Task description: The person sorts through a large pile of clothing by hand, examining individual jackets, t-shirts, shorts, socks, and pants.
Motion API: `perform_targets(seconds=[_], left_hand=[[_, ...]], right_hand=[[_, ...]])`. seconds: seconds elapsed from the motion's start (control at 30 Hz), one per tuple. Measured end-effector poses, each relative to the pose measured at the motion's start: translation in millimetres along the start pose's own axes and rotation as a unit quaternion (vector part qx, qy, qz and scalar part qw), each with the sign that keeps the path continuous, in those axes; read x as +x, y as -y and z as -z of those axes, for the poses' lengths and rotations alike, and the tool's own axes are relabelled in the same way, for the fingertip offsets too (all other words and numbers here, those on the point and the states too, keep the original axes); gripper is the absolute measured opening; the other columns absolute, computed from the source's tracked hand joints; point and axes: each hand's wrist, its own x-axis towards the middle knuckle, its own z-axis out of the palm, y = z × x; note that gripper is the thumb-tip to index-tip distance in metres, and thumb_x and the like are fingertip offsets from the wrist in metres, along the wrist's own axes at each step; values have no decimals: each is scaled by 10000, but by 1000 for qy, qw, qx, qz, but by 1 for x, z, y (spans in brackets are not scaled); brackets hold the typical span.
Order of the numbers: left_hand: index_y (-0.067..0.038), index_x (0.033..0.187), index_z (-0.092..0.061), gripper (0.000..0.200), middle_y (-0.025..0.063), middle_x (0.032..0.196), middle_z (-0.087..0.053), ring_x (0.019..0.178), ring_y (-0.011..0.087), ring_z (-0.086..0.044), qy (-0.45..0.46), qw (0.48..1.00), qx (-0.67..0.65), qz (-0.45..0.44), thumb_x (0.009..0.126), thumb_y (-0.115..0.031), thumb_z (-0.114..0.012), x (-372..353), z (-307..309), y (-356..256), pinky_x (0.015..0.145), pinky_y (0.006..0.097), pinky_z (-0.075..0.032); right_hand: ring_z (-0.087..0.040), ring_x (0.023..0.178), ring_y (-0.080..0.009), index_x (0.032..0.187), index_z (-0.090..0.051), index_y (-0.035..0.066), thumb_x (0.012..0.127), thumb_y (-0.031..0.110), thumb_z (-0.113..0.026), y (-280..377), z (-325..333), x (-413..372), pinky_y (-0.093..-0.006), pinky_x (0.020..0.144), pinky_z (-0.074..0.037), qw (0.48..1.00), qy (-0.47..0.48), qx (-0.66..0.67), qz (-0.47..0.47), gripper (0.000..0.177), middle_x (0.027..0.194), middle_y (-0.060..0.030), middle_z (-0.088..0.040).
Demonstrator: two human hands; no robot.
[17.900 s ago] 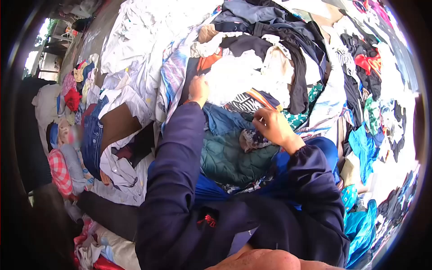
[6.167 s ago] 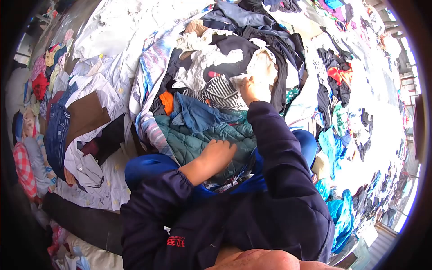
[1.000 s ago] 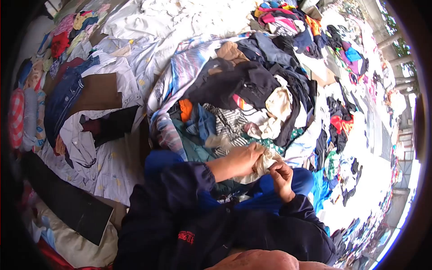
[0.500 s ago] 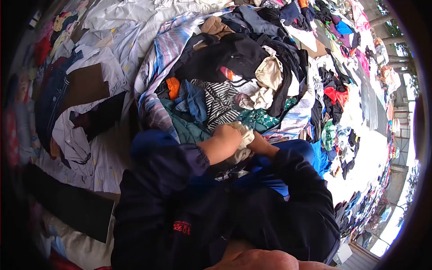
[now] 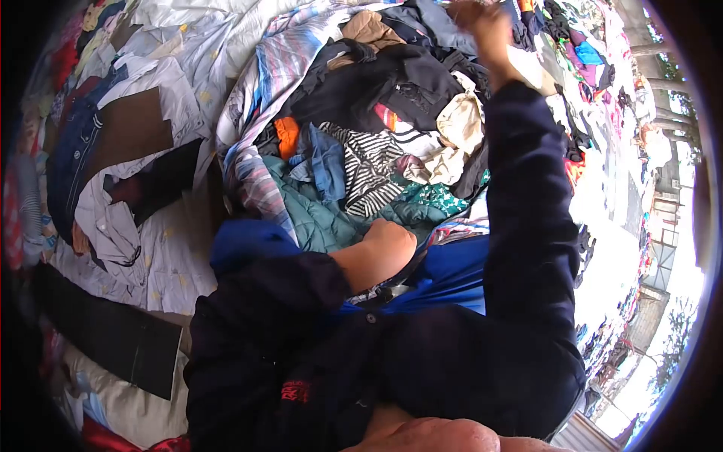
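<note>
My left hand is closed into a rounded fist over my lap, at the near edge of the clothes bundle. Its fingers curl under, hiding anything inside them. Beside it lies a green puffer jacket. My right arm stretches far forward, with my right hand at the top of the view, near dark grey cloth. Motion smears its fingers. In the bundle are a black-and-white striped garment, blue denim, a cream garment, a black garment and a green floral cloth.
A plaid woven sheet rings the bundle. To the left, jeans, a brown panel and pale garments lie on white sheeting. A dark flat board sits lower left. More clothes heaps spread along the right.
My right hand has swung from my lap up and forward to the top. The cream cloth between my hands is out of sight there. My left hand stays near the lap.
</note>
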Motion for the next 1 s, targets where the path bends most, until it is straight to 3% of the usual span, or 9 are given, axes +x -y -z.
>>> perform_targets(seconds=[0.07,0.13,0.27,0.4,0.47,0.53,0.67,0.87,1.0], left_hand=[[-24,912,-639,165,111,796,-705,729,285,-707,6,1000,-14,1,802,-147,-627,2,1,0,629,436,-523],[-35,895,-645,136,116,805,-707,729,285,-706,28,999,-41,3,815,-139,-609,4,-4,2,627,428,-516],[-62,872,-659,115,127,832,-716,769,292,-722,25,998,-48,18,831,-155,-606,0,-11,0,647,423,-536],[-69,904,-669,151,121,862,-719,798,291,-724,95,995,-18,2,808,-185,-654,2,0,1,658,424,-539],[-69,922,-673,184,118,878,-720,813,291,-724,96,995,-23,21,791,-198,-682,10,-6,0,665,422,-538],[-66,932,-670,206,115,874,-716,814,290,-722,73,997,-31,11,784,-206,-697,10,1,2,666,419,-540],[-65,923,-656,213,112,854,-705,793,289,-716,81,997,-14,9,791,-223,-711,14,6,2,666,423,-542],[-43,1009,-620,335,122,871,-698,788,299,-711,-57,991,6,118,813,-285,-745,21,18,11,664,423,-550],[-3,1400,-413,754,270,1268,-570,873,372,-701,-164,970,-60,167,812,-315,-766,26,59,17,720,446,-576]], right_hand=[[-688,727,-371,922,-716,25,857,279,-704,-63,-53,-89,-455,670,-532,961,110,-248,-53,263,810,-191,-705],[-694,847,-385,941,-731,33,810,233,-721,-140,-103,-209,-454,748,-542,959,120,-101,-237,239,847,-196,-703],[-563,1209,-415,1019,-735,48,795,167,-643,-111,-106,-288,-519,1013,-456,924,135,-245,-259,270,1165,-204,-655],[-565,1198,-424,867,-756,99,786,213,-664,-121,-93,-282,-530,1116,-351,944,61,-282,-161,167,1058,-234,-683],[-630,1110,-357,802,-728,126,764,218,-711,-109,-68,-236,-479,1054,-413,935,7,-230,-270,101,939,-191,-707],[-688,825,-332,876,-695,62,798,143,-690,-108,-39,-200,-398,757,-538,973,-67,-108,-193,112,910,-152,-712],[-693,650,-185,856,-652,35,881,107,-666,-84,-12,-168,-325,633,-535,946,-148,103,-270,77,732,-114,-687],[-604,740,-103,921,-614,34,990,109,-611,-30,56,-127,-275,698,-504,964,-188,148,-117,102,815,-38,-658],[-633,703,-108,1019,-607,29,985,61,-628,70,131,-92,-237,658,-513,938,-226,264,1,51,877,-51,-687]])
